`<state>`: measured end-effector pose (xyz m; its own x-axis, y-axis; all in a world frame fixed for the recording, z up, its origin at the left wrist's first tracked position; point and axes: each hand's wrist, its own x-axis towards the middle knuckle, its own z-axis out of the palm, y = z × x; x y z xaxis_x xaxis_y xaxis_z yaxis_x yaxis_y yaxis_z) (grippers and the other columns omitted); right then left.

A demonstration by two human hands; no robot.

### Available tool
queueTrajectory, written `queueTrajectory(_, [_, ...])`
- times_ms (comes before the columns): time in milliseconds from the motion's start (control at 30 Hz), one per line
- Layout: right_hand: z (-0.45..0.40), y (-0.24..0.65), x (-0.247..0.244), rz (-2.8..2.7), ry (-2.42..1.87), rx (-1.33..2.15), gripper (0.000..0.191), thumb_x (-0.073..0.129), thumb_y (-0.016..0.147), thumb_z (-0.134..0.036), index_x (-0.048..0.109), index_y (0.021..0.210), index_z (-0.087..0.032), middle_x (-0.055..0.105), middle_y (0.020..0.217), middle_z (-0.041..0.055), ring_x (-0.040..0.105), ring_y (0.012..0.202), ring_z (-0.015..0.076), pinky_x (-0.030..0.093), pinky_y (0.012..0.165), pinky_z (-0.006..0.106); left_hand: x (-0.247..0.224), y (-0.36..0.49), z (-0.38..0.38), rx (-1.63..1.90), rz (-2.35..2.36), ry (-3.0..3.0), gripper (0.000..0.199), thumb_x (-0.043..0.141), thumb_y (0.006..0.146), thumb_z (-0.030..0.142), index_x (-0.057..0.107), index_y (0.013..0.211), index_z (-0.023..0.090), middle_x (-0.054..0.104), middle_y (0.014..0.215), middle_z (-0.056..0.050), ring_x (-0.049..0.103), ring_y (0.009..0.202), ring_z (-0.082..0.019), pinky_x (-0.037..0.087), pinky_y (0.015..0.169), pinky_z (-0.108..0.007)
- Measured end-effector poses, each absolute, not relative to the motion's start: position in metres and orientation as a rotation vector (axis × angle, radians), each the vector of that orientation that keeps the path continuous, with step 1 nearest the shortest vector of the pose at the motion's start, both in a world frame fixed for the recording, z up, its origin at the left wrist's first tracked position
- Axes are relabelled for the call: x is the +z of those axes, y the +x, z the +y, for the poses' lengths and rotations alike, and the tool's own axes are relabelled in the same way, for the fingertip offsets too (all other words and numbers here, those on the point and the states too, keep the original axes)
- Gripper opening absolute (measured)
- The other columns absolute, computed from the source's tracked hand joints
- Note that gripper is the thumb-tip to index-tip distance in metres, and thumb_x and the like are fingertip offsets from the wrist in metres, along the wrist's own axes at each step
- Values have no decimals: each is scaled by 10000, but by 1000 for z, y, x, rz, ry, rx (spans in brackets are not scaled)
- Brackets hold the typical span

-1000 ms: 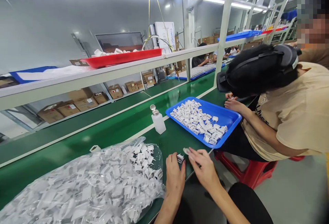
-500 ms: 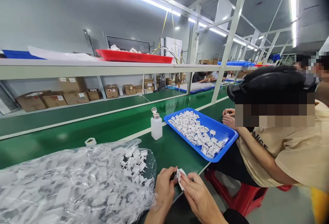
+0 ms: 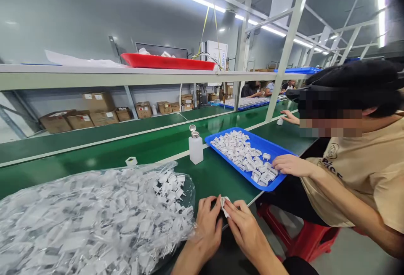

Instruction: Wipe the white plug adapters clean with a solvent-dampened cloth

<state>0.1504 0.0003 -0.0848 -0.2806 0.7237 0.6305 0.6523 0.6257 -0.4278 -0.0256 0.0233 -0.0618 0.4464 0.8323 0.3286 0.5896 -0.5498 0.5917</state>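
Note:
My left hand (image 3: 208, 224) is closed at the bench's front edge, its fingertips against a small item that is mostly hidden. My right hand (image 3: 244, 226) presses a folded white cloth (image 3: 225, 206) against that item with its fingers. To the left lies a large clear plastic bag (image 3: 94, 220) full of white plastic parts, with loose parts (image 3: 169, 186) showing at its open end. Beyond my hands stands a white bottle (image 3: 196, 148) with its metal lid tipped up. A blue tray (image 3: 232, 167) of white plastic parts is to the right of the bottle.
At the right sits a person in a beige shirt (image 3: 356, 174), one hand (image 3: 292, 165) at the tray. A red stool (image 3: 303, 237) is below. A shelf (image 3: 94, 77) above the green bench (image 3: 151, 140) holds a red tray (image 3: 170, 62). A small white piece (image 3: 131, 161) lies behind the bag.
The co-worker's near hand has reached to the blue tray, and the other hand has moved back along the bench. My left fingers have closed further over the item by the cloth. The view has shifted slightly.

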Motion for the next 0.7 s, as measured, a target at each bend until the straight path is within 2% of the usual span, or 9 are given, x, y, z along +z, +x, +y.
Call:
queueTrajectory(200, [2,150,-89,-1961,-1121,166,469,466,1012,-129,564,1451,-265,694,1312,102,608,987,247,608,853,424,-60,-20,3,718,1279,2286,630,418,913,74,377,1540,121,519,1505,-138,408,1387,-281,393,1196,-501])
queueTrajectory(333, [5,146,-87,-1941,-1144,183,423,462,1022,-150,613,1402,-257,706,1274,102,607,996,249,605,865,419,-55,-20,1,698,1281,2331,586,410,944,106,395,1530,92,549,1464,-148,457,1311,-283,407,1180,-482])
queueTrajectory(500, [14,143,-85,-1884,-1174,201,379,451,1039,-170,647,1356,-245,738,1110,106,623,913,230,616,788,375,-51,-20,5,671,1272,2353,577,437,934,102,428,1510,105,560,1433,-148,466,1281,-294,419,1160,-493])
queueTrajectory(600, [8,138,-91,-1867,-1153,178,424,459,1032,-150,593,1425,-239,721,1173,126,623,966,239,617,827,393,-52,-20,6,653,1282,2348,582,417,937,94,408,1518,85,559,1428,-162,466,1270,-297,429,1148,-500])
queueTrajectory(700, [-5,135,-98,-1887,-1110,158,538,465,1018,-109,458,1537,-249,692,1287,132,606,1065,255,605,900,421,-53,-19,6,623,1284,2353,591,402,926,77,408,1517,70,547,1440,-171,448,1290,-302,418,1155,-505])
